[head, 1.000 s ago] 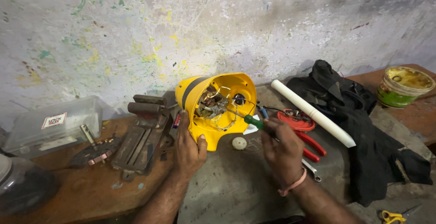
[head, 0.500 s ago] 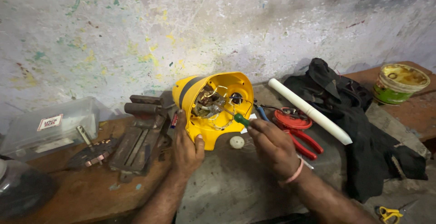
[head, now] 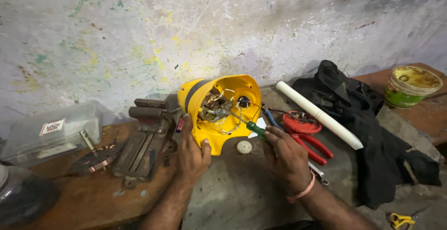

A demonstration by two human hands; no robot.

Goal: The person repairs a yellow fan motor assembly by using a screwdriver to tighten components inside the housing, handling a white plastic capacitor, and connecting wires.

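OK, far left on the counter (head: 84, 202): clear plastic box (head: 51, 132), then a rusty vise (head: 144, 141) just beside it. Left hand (head: 192, 153) is clamped on the lower rim of the yellow housing (head: 219, 111), which lies on its side mid-counter, open end toward the camera, windings and wires exposed. Right hand (head: 286, 157) is clenched around a green-handled screwdriver (head: 253, 128), shaft poking into the housing's open end. Small white disc (head: 244, 147) sits on the counter between the hands, just below the housing. Right of that: red pliers (head: 309, 137), a white pipe (head: 319, 114) lying diagonally, black cloth (head: 372, 132) and a green tub (head: 409, 88) at the far right.
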